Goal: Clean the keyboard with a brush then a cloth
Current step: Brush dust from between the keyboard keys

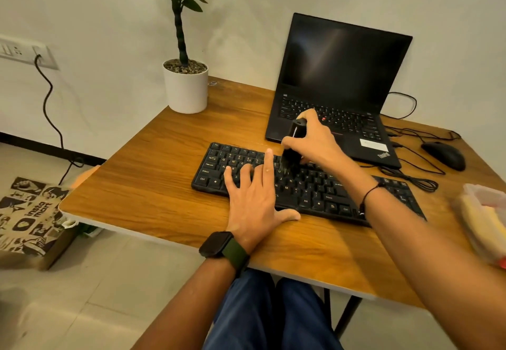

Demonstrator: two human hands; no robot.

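Observation:
A black keyboard (323,191) lies across the middle of the wooden table (153,169). My left hand (254,196) rests flat on its left half, fingers straight and spread over the keys. My right hand (315,139) grips a black brush (293,144) by its handle, held upright. The brush's bristles touch the keys near the keyboard's middle, just right of my left fingers. A yellow cloth (484,223) lies blurred at the table's right edge, partly inside a clear wrapper.
An open black laptop (342,81) stands behind the keyboard. A black mouse (445,155) and tangled cables (413,177) lie to its right. A white potted plant (186,87) sits at the back left corner. A paper bag (30,215) stands on the floor at left.

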